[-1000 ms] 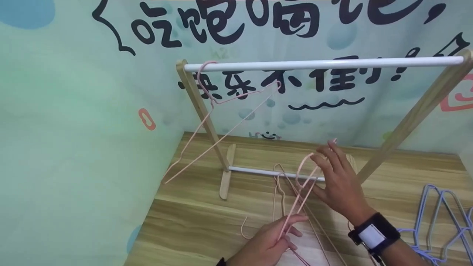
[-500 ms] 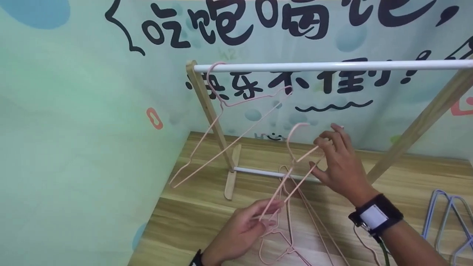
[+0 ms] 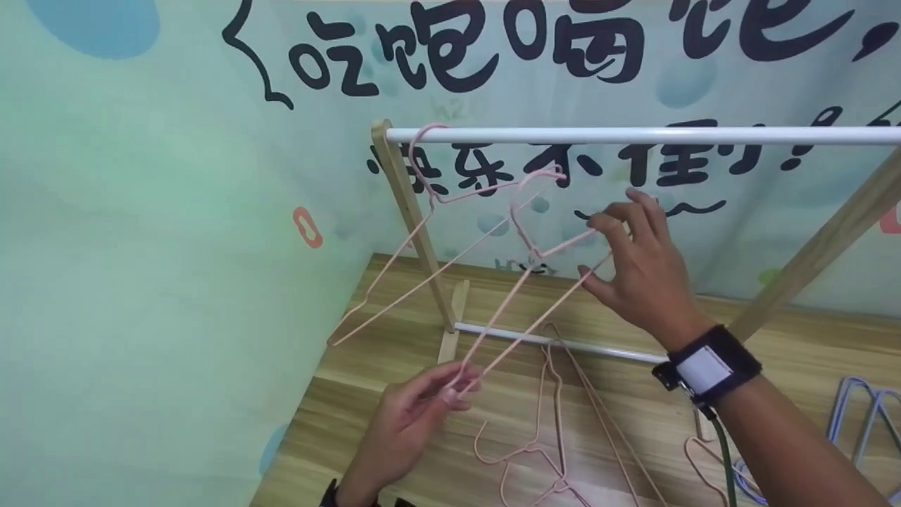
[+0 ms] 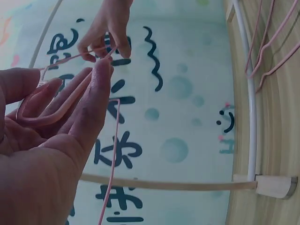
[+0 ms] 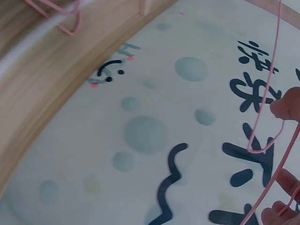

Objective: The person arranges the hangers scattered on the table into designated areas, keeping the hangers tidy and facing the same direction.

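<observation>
The held pink hanger [image 3: 535, 259] is being suspended in the air between both hands, in front of the white upper rail [image 3: 633, 136] and above the bench [image 3: 331, 408]. Its hook is pointing upward and, in the head view, is appearing below the rail.

Left hand [image 3: 408, 422]: the grip is clamping on the near lower corner of the held pink hanger. In the left wrist view, the corner is lying along the fingers, with the thumb closing from the opposite side.

Right hand [image 3: 644, 274]: the grip is clamping on the far end. The thumb is bearing on the lower wire, and the fingertips are curling over the shoulder wire. A black wrist strap [image 3: 739, 352] is encircling this wrist, and a green cable [image 3: 723, 451] is trailing from it.

The hanging pink hanger [image 3: 432, 200] is hooking over the rail near its left end, beside the left wooden post [image 3: 412, 218]. The right wooden post [image 3: 820, 239] is slanting behind the right forearm.

The white lower bar [image 3: 612, 351] is running just above the bench. Loose pink hangers [image 3: 560, 485] are lying on the bench below the hands, and some are reaching the bar. Blue hangers [image 3: 838, 415] are lying at the right edge. A pale green wall [image 3: 176, 211] with black lettering [image 3: 461, 86] is forming the background.
</observation>
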A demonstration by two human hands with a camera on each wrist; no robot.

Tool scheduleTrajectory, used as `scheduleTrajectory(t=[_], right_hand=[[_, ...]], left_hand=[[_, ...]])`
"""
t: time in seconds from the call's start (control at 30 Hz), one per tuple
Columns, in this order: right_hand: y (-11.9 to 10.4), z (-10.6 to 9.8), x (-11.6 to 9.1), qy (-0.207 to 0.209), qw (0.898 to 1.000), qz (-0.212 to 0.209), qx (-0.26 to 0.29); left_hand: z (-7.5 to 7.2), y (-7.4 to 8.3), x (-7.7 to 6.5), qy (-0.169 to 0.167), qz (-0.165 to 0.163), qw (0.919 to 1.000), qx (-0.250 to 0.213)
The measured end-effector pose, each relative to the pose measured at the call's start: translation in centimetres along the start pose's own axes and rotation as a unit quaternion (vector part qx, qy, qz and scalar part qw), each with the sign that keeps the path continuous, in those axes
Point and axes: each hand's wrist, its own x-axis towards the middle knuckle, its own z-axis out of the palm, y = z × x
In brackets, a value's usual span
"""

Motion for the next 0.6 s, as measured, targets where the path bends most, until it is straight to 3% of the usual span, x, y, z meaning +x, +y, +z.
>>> scheduleTrajectory(t=[0.17, 0.33, 0.6], right_hand=[[-0.9, -0.4, 2.6, -0.008, 1.0, 0.006, -0.017], [-1.8, -0.5, 5.2, -0.011, 1.0, 0.005, -0.023], [-2.7, 0.3, 7.6, -0.003, 1.0, 0.002, -0.013]], left_hand=[[-1.7, 0.7, -0.1, 0.059, -0.01, 0.9977, 0.032], [-2.9, 1.3, 0.2, 0.123, -0.004, 0.9894, 0.076], [-4.4, 1.6, 1.3, 0.188, 0.001, 0.9781, 0.089]])
